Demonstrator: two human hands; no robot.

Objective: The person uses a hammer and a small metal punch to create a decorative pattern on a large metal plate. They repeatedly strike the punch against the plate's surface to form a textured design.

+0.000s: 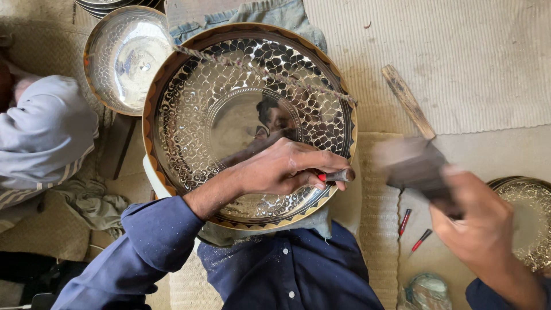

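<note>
A large round metal plate (195,109) with engraved leaf patterns and a brown-gold rim leans against my chest on a cloth. My left hand (281,167) rests on its lower right part, shut on a short chisel (338,175) with a red band, tip at the plate's rim. My right hand (476,224) is to the right of the plate, shut on a dark mallet (416,166), which is motion-blurred. A twisted cord (258,72) runs across the plate's upper face.
A smaller engraved bowl (123,54) lies at the upper left, another engraved plate (531,221) at the right edge. A wooden stick (407,100), two red-tipped tools (413,229) and a small jar (427,290) lie on the mat. Another person's grey sleeve (43,132) is at left.
</note>
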